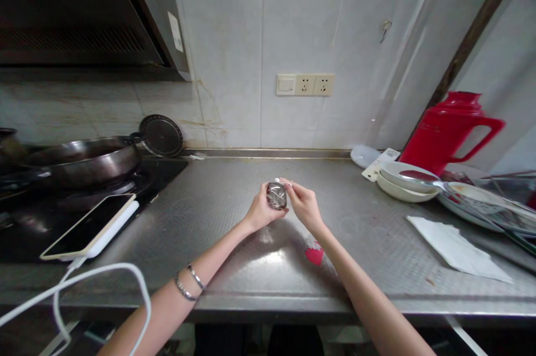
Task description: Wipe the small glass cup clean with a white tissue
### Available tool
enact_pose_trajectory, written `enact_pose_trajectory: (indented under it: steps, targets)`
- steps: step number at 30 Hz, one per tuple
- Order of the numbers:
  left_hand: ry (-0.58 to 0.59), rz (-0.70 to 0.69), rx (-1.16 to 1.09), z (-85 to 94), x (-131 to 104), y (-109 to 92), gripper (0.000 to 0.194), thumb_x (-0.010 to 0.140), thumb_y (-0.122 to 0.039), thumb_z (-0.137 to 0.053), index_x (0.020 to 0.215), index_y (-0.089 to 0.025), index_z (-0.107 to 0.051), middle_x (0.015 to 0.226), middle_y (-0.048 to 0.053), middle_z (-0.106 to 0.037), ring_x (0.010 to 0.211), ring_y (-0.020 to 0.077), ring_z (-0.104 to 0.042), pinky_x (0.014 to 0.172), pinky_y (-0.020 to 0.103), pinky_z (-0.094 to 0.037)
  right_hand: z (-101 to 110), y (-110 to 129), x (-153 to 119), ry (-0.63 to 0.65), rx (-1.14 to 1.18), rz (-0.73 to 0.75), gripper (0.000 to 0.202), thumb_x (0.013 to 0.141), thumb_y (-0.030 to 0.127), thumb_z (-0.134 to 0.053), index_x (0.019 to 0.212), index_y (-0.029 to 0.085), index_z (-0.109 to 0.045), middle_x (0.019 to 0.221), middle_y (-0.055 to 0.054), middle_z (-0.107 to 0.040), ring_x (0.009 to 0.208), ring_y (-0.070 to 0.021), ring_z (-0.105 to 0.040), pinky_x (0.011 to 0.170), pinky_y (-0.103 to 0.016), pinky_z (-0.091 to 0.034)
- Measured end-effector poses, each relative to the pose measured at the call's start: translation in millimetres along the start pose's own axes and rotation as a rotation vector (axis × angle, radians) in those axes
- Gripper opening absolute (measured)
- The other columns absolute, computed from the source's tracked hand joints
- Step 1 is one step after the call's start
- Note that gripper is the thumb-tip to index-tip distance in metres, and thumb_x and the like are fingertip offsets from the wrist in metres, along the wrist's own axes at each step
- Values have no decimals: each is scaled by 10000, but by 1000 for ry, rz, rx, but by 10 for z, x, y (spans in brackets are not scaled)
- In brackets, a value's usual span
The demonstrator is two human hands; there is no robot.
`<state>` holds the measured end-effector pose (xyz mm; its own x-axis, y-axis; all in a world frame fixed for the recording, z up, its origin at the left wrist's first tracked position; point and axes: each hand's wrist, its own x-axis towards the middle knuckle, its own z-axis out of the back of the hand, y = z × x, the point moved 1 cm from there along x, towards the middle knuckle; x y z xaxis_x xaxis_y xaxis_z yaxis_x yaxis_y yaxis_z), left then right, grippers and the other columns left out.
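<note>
If your left fingers, curled around the round container, slacken, it may slip onto the bench; your right fingers meet its edge, hold unclear.

– Is the light strong there?
– It is moderate and greyish; the range hood is very dark.
– Some glare?
– Yes, a whitish patch on the steel countertop, near soft shadows. Toward the edges, shapes lean and stretch.

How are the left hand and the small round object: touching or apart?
Touching. The head view shows the left hand curled against the small round object, along its left and near edges.
</note>
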<state>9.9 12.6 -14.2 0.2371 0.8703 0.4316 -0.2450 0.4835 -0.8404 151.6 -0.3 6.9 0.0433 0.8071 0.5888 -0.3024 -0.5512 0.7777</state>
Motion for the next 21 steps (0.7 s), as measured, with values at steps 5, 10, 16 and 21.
enact_pose_trajectory:
  steps: [5, 10, 16, 21]
  targets:
    - [-28, 20, -55, 53, 50, 56, 685, 549, -285, -801, 1115, -180, -429, 957, 48, -643, 816, 169, -629, 753, 296, -488, 64, 202, -76, 10, -128, 112, 333, 891, 413, -456, 1021, 239, -708, 1026, -34, -716, 958, -246, -667, 830, -349, -515]
    - [-25, 9, -102, 63, 68, 50, 723, 532, -242, -800, 1146, -184, -424, 1033, 62, -623, 873, 172, -619, 783, 290, -481, 113, 240, -62, -62, -162, 58, 381, 905, 425, -423, 1033, 206, -707, 951, -47, -734, 835, -231, -685, 740, -320, -522]
    - [58, -85, -41, 7, -2, -58, 774, 547, -186, -777, 1213, -184, -382, 1111, 90, -594, 940, 199, -601, 817, 306, -472, 79, 168, -28, 23, -138, 97, 339, 903, 392, -435, 1060, 230, -689, 1076, -57, -699, 991, -238, -654, 825, -341, -508]
    - [48, -35, -112, -17, -18, -62, 768, 535, -212, -791, 1196, -197, -399, 1122, 79, -604, 959, 198, -606, 830, 303, -470, 76, 219, -68, 5, -166, 104, 321, 896, 383, -445, 1029, 241, -701, 1037, -40, -711, 1075, -263, -615, 876, -375, -497]
